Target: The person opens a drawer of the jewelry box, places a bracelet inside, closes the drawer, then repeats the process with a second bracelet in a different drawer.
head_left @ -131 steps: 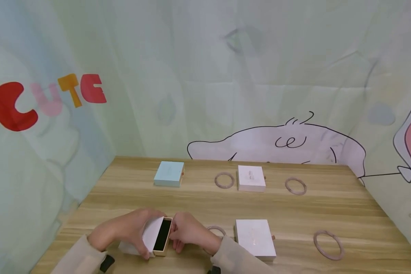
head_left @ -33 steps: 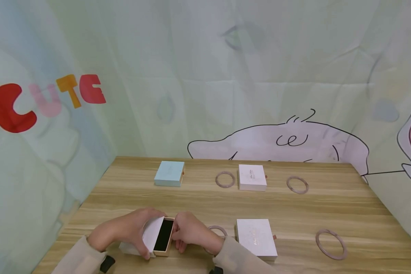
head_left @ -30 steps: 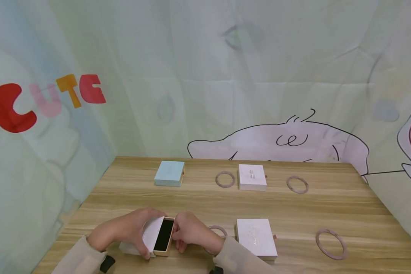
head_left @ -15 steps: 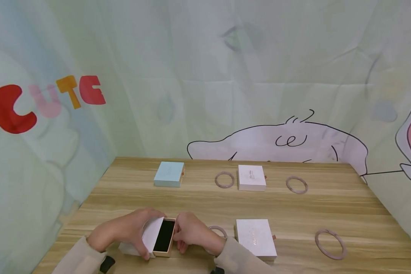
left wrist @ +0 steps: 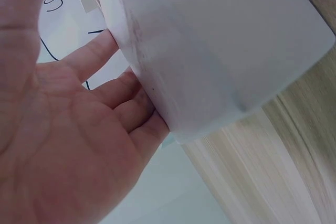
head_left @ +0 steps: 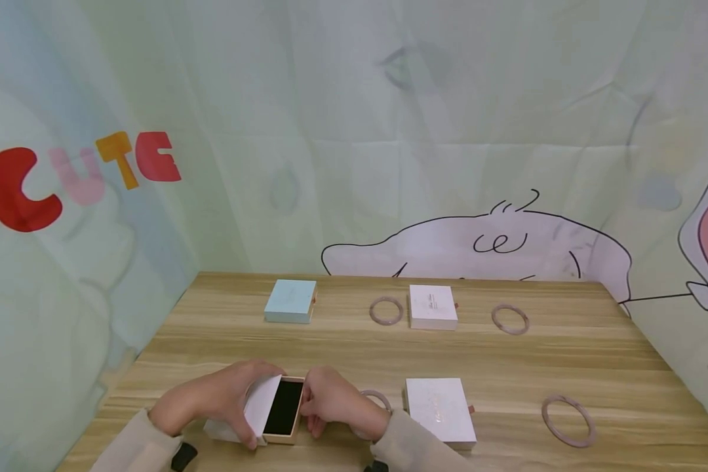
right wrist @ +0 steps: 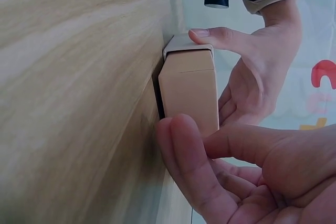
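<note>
In the head view my left hand (head_left: 224, 396) grips the white outer sleeve (head_left: 262, 401) of a drawer-style gift box, thumb on the near side and fingers on the far side. A peach-coloured inner drawer (head_left: 295, 425) with a black lining (head_left: 284, 406) sticks partway out of the sleeve's right end. My right hand (head_left: 333, 400) pinches at the drawer's front; the right wrist view shows thumb and fingertips at the lower part of its plain end face (right wrist: 189, 93). A pull tab, if any, is hidden by those fingers. Behind my right wrist lies a partly covered bangle (head_left: 377, 396).
A closed white box (head_left: 440, 412) and a bangle (head_left: 568, 421) lie to the right. Along the back stand a light-blue box (head_left: 292, 300), a smaller white box (head_left: 432, 306) and two bangles, one left (head_left: 386, 311) and one right (head_left: 510, 319) of it. A printed curtain (head_left: 354, 131) hangs behind the wooden table.
The drawer has slid slowly to the right, so more black lining shows. My right hand has shifted slightly right with it, while my left hand keeps its grip on the sleeve.
</note>
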Tool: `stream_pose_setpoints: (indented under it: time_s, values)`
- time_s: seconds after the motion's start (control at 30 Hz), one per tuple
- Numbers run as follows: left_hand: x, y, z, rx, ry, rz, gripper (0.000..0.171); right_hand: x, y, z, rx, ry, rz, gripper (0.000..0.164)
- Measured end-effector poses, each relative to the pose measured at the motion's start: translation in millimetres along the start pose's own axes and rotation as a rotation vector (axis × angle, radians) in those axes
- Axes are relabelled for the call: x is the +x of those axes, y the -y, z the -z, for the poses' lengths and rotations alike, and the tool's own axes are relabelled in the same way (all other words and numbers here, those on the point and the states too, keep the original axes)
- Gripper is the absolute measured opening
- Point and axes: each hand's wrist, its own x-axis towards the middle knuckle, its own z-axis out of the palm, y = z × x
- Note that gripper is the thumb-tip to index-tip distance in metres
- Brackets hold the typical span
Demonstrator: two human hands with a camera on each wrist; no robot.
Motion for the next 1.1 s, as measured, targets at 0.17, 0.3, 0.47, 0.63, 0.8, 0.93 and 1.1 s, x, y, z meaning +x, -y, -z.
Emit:
stream_pose_setpoints:
  time_s: [0.17,0.3,0.47,0.63,0.8,0.93,1.1]
  values:
    - [0.4,0.8,-0.3,-0.011,0.002,0.008,0.095,-1.5,-0.1,0.9,-0.006,-0.005,-0.01,0.026]
    - [0.1,0.7,-0.5,-0.019,0.008,0.018,0.096,-2.2,-0.9,1.4,-0.014,-0.007,-0.011,0.027]
    - [0.6,0.1,-0.1,-0.028,0.011,0.021,0.095,-2.1,-1.6,3.2,-0.042,-0.001,-0.003,0.027]
    - [0.9,-0.6,0.4,-0.027,0.008,0.018,0.095,-2.8,-1.0,4.5,-0.052,-0.002,-0.007,0.027]
    - [1.6,0.1,0.5,-0.029,0.007,0.009,0.094,-3.3,-0.6,5.4,-0.057,0.003,-0.006,0.027]
    - [1.7,0.7,0.2,-0.023,0.003,0.0,0.093,-3.7,-0.3,5.5,-0.059,-0.001,-0.009,0.027]
    - [1.1,0.8,-0.5,-0.008,-0.002,0.004,0.095,-3.7,-0.2,5.4,-0.064,-0.001,-0.012,0.028]
